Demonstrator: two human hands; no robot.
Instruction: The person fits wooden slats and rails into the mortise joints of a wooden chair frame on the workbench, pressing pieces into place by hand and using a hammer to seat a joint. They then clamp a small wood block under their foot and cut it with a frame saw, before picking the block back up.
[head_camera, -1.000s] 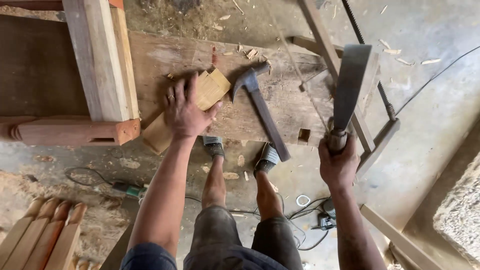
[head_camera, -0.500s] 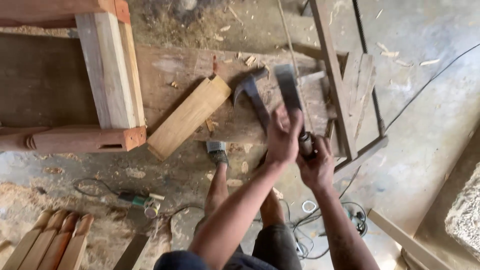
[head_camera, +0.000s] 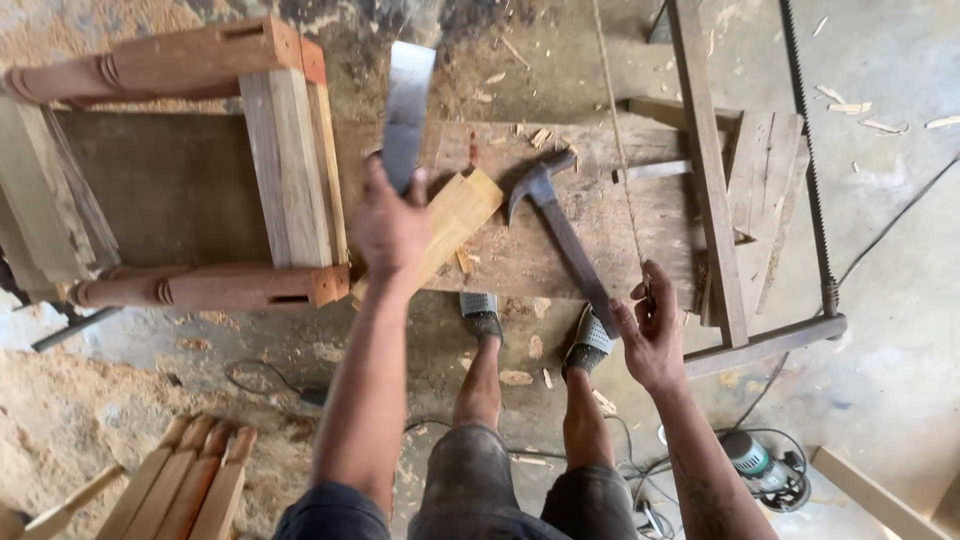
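My left hand grips a broad flat metal blade, held upright over the left end of a thick wooden plank. Just right of that hand a pale wooden block lies slanted on the plank. A claw hammer rests beside the block, its handle running toward me. My right hand hovers with fingers apart at the plank's near edge, by the hammer handle's end and a taut cord. It holds nothing.
A wooden frame saw with a toothed blade lies across the plank's right end. A reddish furniture frame stands to the left. Turned wooden legs lie lower left; a power tool and cables lie lower right. My sandalled feet are below the plank.
The blade passed from my right hand to my left and moved from the right side to the plank's left end. My left hand left the wooden block. My right hand dropped, empty.
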